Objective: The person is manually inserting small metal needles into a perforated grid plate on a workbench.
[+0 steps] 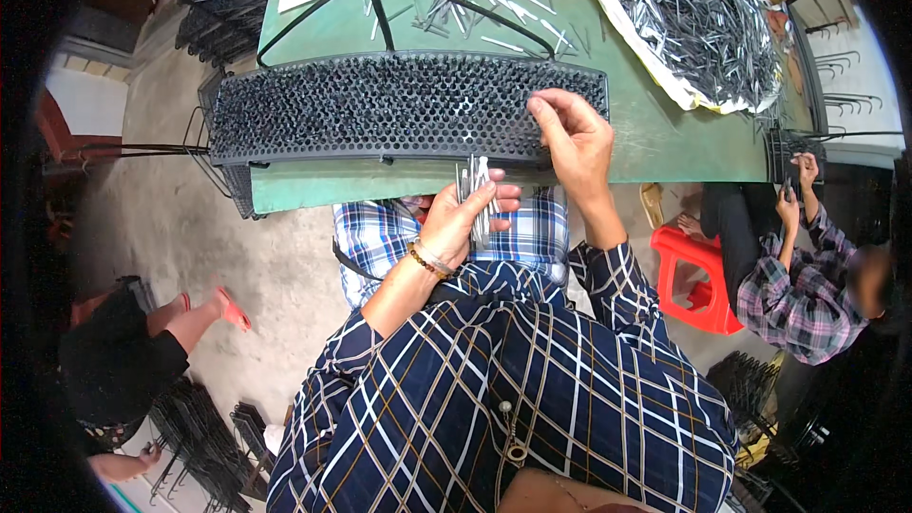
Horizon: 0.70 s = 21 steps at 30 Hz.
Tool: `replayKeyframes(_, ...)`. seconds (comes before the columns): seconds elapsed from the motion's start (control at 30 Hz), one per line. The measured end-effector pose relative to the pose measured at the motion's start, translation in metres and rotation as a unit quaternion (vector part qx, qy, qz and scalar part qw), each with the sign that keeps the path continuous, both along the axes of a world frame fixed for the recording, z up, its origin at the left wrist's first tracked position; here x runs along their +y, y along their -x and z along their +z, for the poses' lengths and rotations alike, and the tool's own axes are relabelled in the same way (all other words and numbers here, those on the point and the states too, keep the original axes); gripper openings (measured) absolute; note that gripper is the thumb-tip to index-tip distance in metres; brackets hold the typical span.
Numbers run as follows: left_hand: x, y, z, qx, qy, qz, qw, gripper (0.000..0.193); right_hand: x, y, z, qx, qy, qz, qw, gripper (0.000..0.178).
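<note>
My left hand [445, 228] is closed around a small bundle of thin silvery metal rods [480, 192], held upright just in front of the table edge. A long black rack with many round holes [380, 145] lies across the near side of the table. Dark rod ends fill many of its holes; the holes along the front show more open. Over the rack's right end is my right hand [581, 150], thumb and forefinger pinched together. Whatever may be between those fingertips is too small to make out.
Loose rods [518, 8] lie scattered on the green table [655, 147]. A white sack [665, 76] heaped with rods lies at the far right. Black bars [377, 9] rise behind the rack. A red stool [689, 275] and a seated co-worker [807, 299] are at right; another person [133, 351] is at left.
</note>
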State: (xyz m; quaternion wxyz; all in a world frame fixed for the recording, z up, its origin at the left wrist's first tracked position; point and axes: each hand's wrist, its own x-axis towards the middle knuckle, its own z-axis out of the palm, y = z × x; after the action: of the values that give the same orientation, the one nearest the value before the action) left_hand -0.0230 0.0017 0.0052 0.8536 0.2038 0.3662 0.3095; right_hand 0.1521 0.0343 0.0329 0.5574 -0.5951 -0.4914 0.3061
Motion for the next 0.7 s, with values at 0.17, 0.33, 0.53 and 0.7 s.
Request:
replayKeyframes(0.17, -0.003, 0.001, -0.006, 0.007, -0.011, -0.024, 1.000, 0.028, 0.012, 0.007, -0.008, -0.112, -0.087, -0.007, 0.990, 0.011)
replayKeyframes(0.33, -0.002, 0.004, -0.006, -0.002, 0.010, -0.053, 0.999, 0.029, 0.014, 0.010, -0.009, -0.129, -0.104, -0.014, 0.986, 0.010)
replayKeyframes(0.53, -0.004, 0.004, -0.009, 0.018, 0.027, -0.057, 0.998, 0.025, 0.017, 0.012, -0.011, -0.169, -0.135, -0.010, 0.976, 0.010)
replayKeyframes(0.7, -0.003, 0.005, -0.012, 0.024, 0.020, -0.051, 0.998, 0.023, 0.017, 0.011, -0.022, -0.285, -0.177, 0.018, 0.942, 0.010)
